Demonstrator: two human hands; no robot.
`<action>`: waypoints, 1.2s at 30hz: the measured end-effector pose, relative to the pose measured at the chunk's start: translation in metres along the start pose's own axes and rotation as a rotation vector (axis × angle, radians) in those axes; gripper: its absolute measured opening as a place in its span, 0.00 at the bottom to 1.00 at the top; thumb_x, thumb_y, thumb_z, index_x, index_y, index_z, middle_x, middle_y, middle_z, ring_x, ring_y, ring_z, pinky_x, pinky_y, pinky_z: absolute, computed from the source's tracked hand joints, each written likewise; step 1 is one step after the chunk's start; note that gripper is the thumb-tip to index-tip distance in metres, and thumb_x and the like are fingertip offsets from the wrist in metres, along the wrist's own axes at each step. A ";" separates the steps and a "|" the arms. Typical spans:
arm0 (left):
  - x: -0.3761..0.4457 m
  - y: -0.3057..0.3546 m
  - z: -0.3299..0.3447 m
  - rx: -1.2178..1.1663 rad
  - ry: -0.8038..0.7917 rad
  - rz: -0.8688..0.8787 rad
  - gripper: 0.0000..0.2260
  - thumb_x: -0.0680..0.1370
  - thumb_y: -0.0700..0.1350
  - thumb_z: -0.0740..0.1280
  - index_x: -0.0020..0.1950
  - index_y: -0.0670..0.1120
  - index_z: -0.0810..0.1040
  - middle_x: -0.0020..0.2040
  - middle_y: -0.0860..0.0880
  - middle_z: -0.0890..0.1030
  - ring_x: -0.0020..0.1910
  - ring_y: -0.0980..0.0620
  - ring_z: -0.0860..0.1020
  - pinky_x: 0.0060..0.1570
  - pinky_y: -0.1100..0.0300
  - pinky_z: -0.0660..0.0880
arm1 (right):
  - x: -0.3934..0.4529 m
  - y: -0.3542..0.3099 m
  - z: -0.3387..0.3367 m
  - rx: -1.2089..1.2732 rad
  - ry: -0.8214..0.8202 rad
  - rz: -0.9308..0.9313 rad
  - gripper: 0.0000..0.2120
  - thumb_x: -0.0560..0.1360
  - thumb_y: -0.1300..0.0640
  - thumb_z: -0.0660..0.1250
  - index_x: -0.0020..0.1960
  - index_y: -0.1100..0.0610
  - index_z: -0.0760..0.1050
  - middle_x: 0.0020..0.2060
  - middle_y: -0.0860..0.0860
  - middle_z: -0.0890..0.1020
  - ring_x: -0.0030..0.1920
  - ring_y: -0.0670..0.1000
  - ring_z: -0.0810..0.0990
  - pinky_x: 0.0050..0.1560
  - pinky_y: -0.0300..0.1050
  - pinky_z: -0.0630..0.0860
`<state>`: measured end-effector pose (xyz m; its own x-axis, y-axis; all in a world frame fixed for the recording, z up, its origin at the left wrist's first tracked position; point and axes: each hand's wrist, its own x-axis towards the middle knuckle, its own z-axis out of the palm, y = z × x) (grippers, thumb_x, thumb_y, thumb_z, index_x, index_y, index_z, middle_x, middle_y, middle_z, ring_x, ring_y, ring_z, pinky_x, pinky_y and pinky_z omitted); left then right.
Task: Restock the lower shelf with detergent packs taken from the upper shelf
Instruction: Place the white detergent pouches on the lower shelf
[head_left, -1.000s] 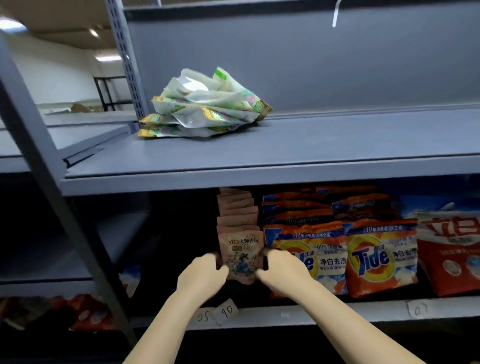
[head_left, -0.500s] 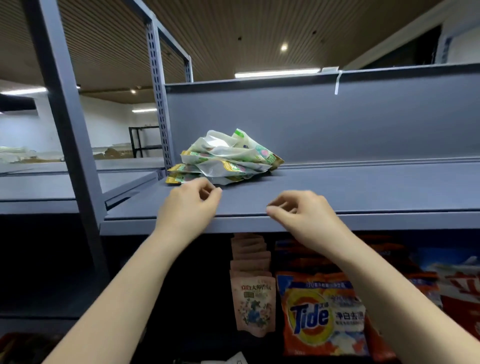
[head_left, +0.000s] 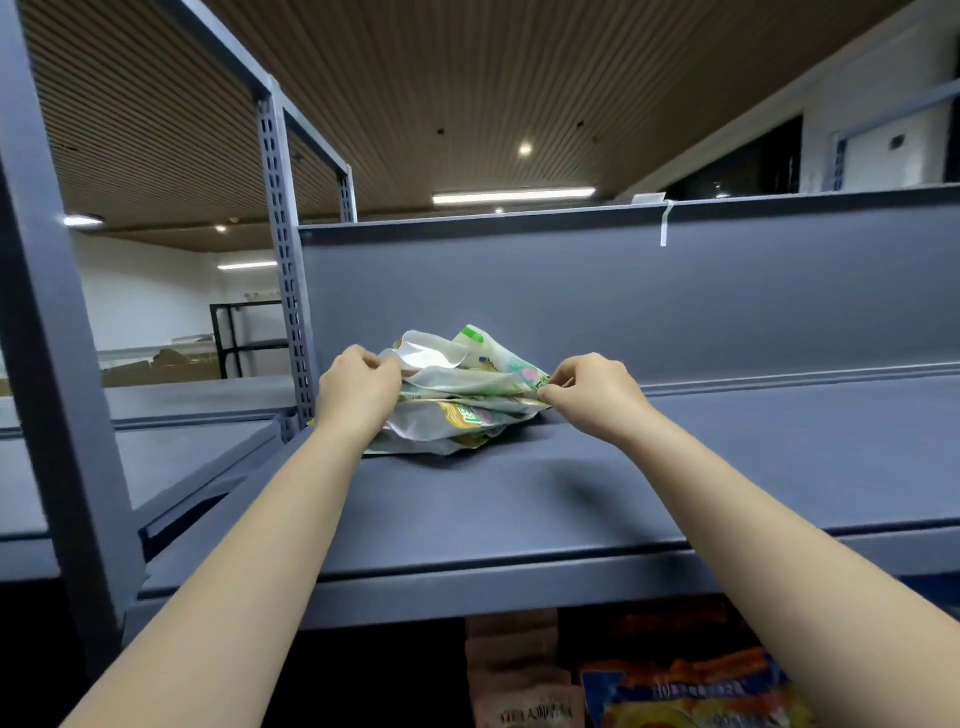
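Both hands, left hand (head_left: 358, 389) and right hand (head_left: 592, 387), pinch opposite edges of the crinkly white-green plastic detergent packs (head_left: 462, 395); these look light, floppy and slippery, so their sealed edges are best gripped.

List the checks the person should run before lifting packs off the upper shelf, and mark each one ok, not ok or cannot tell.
1. Left hand grips the pile of detergent packs at its left edge: ok.
2. Right hand pinches the pile's right edge: ok.
3. Only the top pack gripped: cannot tell.
4. Pile lies fully on the upper shelf: ok.
5. Free slot on the lower shelf beside the brown pouches: cannot tell, mostly hidden.
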<state>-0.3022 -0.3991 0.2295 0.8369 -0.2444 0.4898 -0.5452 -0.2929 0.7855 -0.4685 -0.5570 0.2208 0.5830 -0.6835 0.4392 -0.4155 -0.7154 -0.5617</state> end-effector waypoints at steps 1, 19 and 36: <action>0.008 0.000 0.005 -0.049 0.018 -0.016 0.10 0.77 0.49 0.59 0.49 0.44 0.74 0.46 0.50 0.77 0.49 0.46 0.73 0.46 0.55 0.70 | 0.009 0.001 0.004 -0.001 -0.001 0.020 0.09 0.75 0.50 0.63 0.46 0.53 0.79 0.44 0.52 0.83 0.48 0.56 0.79 0.49 0.49 0.79; 0.032 -0.026 0.023 -0.141 0.195 0.253 0.08 0.72 0.43 0.64 0.33 0.44 0.74 0.29 0.51 0.75 0.33 0.50 0.70 0.33 0.58 0.65 | 0.087 0.009 0.057 0.049 -0.066 0.154 0.29 0.76 0.56 0.62 0.75 0.53 0.60 0.69 0.51 0.71 0.67 0.55 0.70 0.55 0.43 0.68; 0.023 -0.019 0.020 -0.589 -0.248 -0.361 0.20 0.69 0.36 0.73 0.60 0.35 0.75 0.48 0.39 0.81 0.44 0.44 0.78 0.51 0.48 0.77 | 0.061 0.006 0.028 0.246 0.165 0.116 0.11 0.78 0.58 0.55 0.46 0.59 0.75 0.43 0.55 0.78 0.46 0.57 0.74 0.43 0.47 0.71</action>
<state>-0.2738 -0.4180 0.2184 0.8859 -0.4489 0.1166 -0.0624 0.1338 0.9890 -0.4159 -0.5987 0.2242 0.4118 -0.7871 0.4592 -0.2796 -0.5887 -0.7584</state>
